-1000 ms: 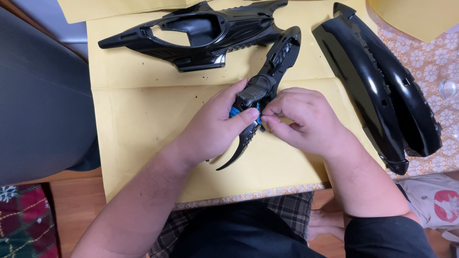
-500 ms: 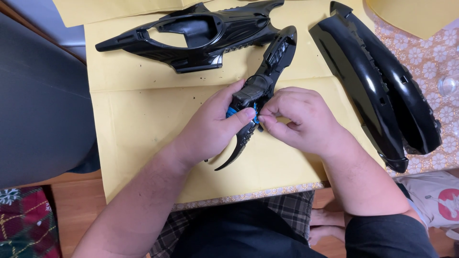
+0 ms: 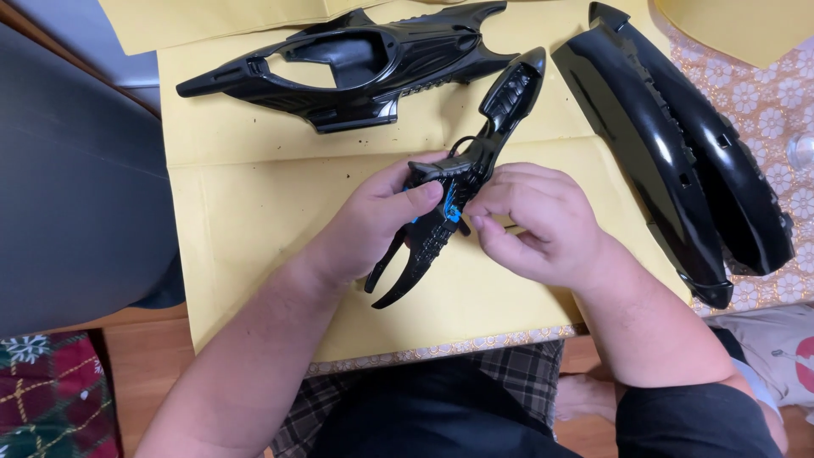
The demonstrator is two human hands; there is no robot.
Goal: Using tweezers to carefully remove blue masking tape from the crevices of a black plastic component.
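A long, narrow black plastic shell piece (image 3: 500, 110) with a pointed curved tail lies over the yellow paper (image 3: 254, 220). My left hand (image 3: 373, 225) grips it at the middle, thumb on top. My right hand (image 3: 534, 220) pinches at a small blue part (image 3: 449, 212) set into the piece's middle, fingertips touching it. The tail end (image 3: 407, 280) sticks out below my left hand.
A large open black frame piece (image 3: 356, 68) lies at the top of the yellow paper. Two long curved black shell halves (image 3: 678, 144) rest at the right on a floral cloth (image 3: 780, 102). A dark chair back (image 3: 76, 195) stands left.
Both hands stay on the narrow piece; my fingers have shifted slightly around the blue part, and the piece has barely moved.
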